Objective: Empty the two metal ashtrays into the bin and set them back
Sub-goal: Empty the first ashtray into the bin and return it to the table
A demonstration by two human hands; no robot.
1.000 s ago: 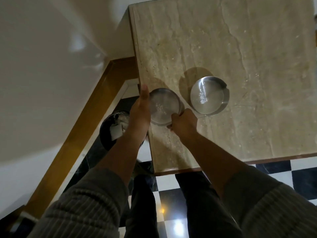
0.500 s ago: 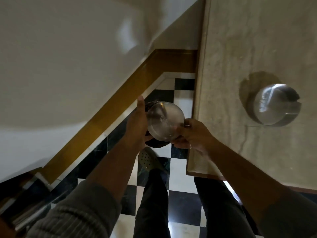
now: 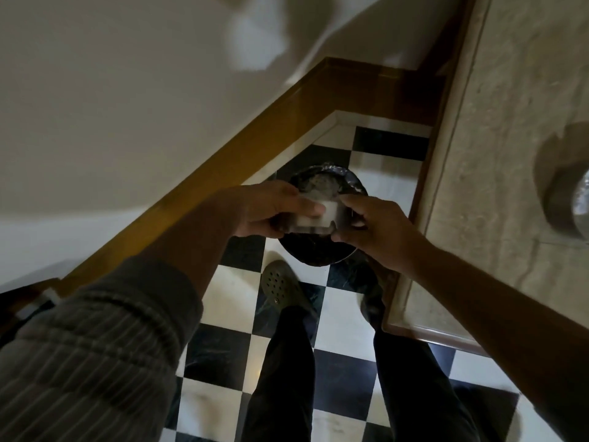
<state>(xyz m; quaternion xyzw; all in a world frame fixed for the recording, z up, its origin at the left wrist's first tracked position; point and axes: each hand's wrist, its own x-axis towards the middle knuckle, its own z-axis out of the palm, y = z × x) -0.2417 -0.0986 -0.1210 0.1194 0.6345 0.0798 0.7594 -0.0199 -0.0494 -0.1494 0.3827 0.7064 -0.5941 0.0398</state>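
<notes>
**A:** Status on your hands?

**B:** Both are on the first ashtray [image 3: 314,220]. Your left hand [image 3: 264,208] wraps one side of the rim, your right hand [image 3: 373,228] pinches the other. It's tipped over the bin [image 3: 322,250], which has a black liner and sits on the checkered floor [image 3: 338,304] beside the table [image 3: 510,154]. The image is blurred, so I can't tell whether the contents have dropped.

**A:** How will it handle?

**B:** Likely thin pressed metal: light, rigid, won't deform. The smooth, shiny wall will be slippery, so grip across the rim at opposite points, not on the curved side. It looks round and shallow.

**A:** Second one?

**B:** The second ashtray [image 3: 581,207] is upright on the table at the frame's right edge, mostly cut off. It has the same polished steel look. The tabletop is veined stone, hard and matte, so set the trays down gently or they'll clang and skid.

**A:** Anything near the bin?

**B:** Your shoe [image 3: 282,287] is just beside it. Keep the tray centred over the liner.
</notes>
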